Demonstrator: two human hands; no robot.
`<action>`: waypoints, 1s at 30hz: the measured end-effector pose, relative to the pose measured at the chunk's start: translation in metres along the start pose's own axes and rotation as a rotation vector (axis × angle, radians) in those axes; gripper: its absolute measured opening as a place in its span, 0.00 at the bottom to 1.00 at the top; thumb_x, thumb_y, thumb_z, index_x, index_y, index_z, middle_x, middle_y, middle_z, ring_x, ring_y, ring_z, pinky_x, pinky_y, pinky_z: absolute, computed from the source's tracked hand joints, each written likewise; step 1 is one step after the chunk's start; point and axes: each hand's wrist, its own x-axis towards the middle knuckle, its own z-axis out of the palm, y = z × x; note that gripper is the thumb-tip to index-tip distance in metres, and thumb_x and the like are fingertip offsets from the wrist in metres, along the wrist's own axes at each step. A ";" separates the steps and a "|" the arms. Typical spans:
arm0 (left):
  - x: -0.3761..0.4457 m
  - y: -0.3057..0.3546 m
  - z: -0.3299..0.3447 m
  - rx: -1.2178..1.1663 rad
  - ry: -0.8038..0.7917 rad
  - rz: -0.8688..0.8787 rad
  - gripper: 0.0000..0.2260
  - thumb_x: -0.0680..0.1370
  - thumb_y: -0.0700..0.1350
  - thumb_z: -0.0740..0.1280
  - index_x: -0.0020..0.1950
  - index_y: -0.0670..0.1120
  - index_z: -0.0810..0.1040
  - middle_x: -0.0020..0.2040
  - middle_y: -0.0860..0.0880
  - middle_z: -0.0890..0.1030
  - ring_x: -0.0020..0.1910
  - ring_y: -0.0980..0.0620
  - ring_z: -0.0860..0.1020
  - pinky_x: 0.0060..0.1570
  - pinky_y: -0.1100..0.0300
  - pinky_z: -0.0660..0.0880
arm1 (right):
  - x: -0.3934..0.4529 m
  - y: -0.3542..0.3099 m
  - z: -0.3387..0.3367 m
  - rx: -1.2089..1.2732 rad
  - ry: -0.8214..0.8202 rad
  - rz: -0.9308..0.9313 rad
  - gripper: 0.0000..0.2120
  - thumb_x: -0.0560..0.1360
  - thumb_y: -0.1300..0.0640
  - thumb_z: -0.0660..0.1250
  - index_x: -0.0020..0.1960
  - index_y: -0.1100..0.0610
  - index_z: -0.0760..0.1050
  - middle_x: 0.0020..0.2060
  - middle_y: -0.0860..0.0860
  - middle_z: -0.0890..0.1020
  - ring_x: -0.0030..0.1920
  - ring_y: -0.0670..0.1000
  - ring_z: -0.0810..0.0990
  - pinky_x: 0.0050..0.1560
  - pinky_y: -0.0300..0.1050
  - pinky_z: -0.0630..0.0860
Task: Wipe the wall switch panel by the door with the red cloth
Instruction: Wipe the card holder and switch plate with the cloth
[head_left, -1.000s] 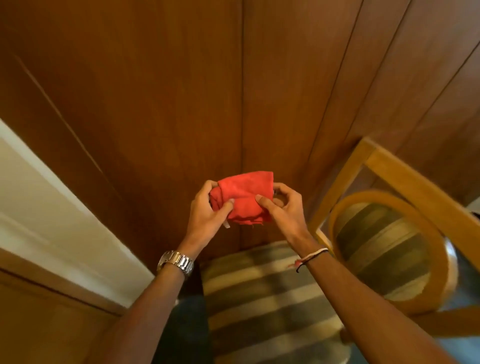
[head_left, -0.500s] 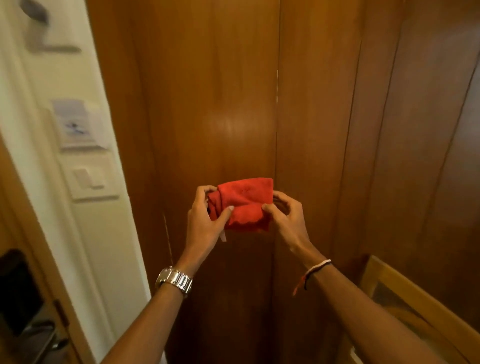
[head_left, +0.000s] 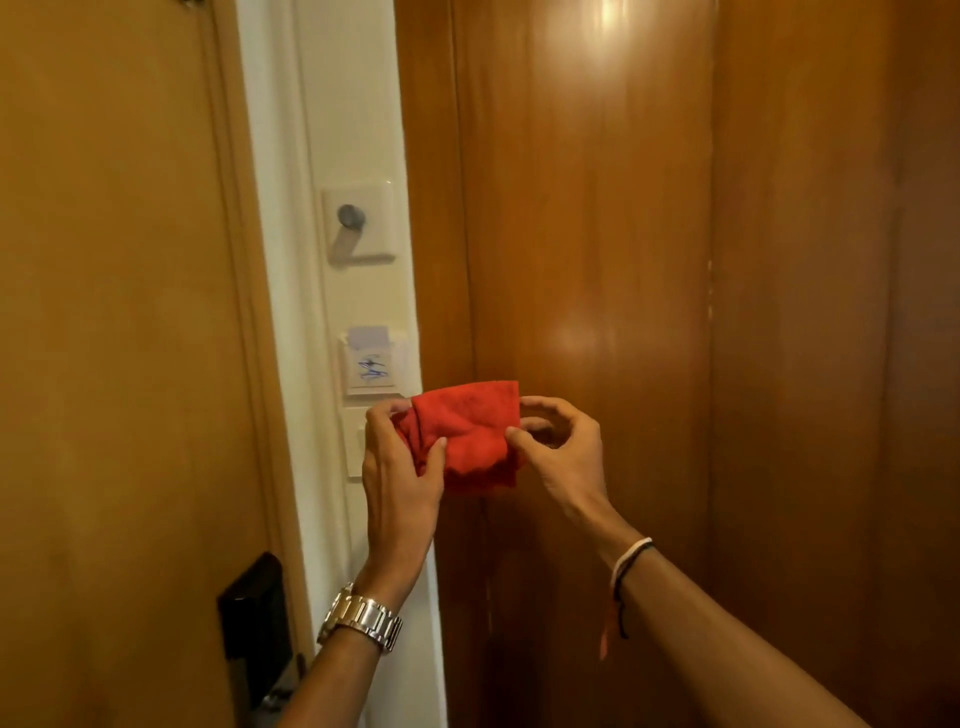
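My left hand (head_left: 400, 467) pinches one side of the folded red cloth (head_left: 470, 434), thumb in front and fingers curled behind it, and my right hand (head_left: 558, 457) pinches the other side the same way, so the cloth is held up between them at chest height. A silver metal watch (head_left: 361, 616) sits on my left wrist, and a white and dark thread band (head_left: 626, 566) on my right. Low on the left, a black lock plate (head_left: 254, 608) is fixed to the light brown wooden door (head_left: 114, 338). Just behind my left hand, on the narrow white wall strip (head_left: 358, 104) between the door and the dark polished wood panelling (head_left: 597, 234), is the white wall switch panel (head_left: 356, 441), partly hidden by my fingers. The cloth is just beside it, not touching as far as I can tell. Above it are a white card holder (head_left: 371, 364) with a card in it and a white plate with a grey knob (head_left: 358, 221).
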 end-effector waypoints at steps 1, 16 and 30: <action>0.007 -0.006 -0.009 0.032 0.036 0.008 0.21 0.76 0.42 0.73 0.62 0.51 0.65 0.60 0.50 0.72 0.60 0.53 0.74 0.53 0.63 0.75 | 0.002 -0.003 0.015 0.023 -0.017 0.003 0.14 0.73 0.64 0.76 0.57 0.54 0.80 0.43 0.54 0.88 0.47 0.50 0.88 0.45 0.41 0.85; 0.076 -0.085 -0.023 0.743 0.033 0.117 0.19 0.76 0.50 0.67 0.64 0.44 0.79 0.71 0.36 0.71 0.67 0.34 0.73 0.60 0.38 0.77 | 0.062 0.022 0.134 -0.156 -0.137 -0.158 0.06 0.75 0.60 0.76 0.51 0.54 0.81 0.43 0.45 0.82 0.44 0.41 0.81 0.40 0.22 0.77; 0.063 -0.092 0.031 0.767 -0.069 0.112 0.32 0.83 0.57 0.55 0.81 0.45 0.47 0.81 0.36 0.51 0.80 0.35 0.49 0.76 0.38 0.53 | 0.125 0.085 0.044 -1.279 0.205 -0.857 0.36 0.83 0.38 0.55 0.84 0.56 0.54 0.84 0.61 0.55 0.85 0.60 0.52 0.85 0.57 0.51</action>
